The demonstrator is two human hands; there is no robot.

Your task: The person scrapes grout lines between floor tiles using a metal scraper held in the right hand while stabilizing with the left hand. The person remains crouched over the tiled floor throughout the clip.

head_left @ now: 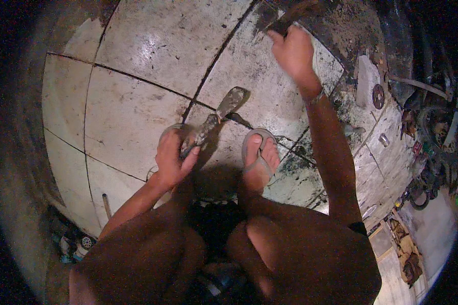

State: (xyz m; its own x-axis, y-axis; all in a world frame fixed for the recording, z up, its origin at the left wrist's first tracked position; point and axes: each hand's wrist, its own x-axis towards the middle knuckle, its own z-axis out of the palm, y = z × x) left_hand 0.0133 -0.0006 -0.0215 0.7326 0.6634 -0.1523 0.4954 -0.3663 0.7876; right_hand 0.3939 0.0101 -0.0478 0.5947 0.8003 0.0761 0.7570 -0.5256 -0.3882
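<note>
My left hand (172,156) is closed round the handle of a small trowel (232,102), beside my left foot. The tool is caked with pale grey dirt, and its short flat blade points away from me over the white floor tiles (145,43). Farther off to the right, my right hand (294,53) is closed in a loose fist at the edge of the tiles. A dark brown, blurred piece (297,12) lies right by its fingers. What that hand grips, if anything, cannot be made out.
My sandalled right foot (262,152) stands on the tiles. At the right lie a pale block (367,79), a dark disc (378,96), a small metal cylinder (383,140) and a heap of clutter (427,152). A thin rod (107,206) lies at the left. Dark soil covers the far right floor.
</note>
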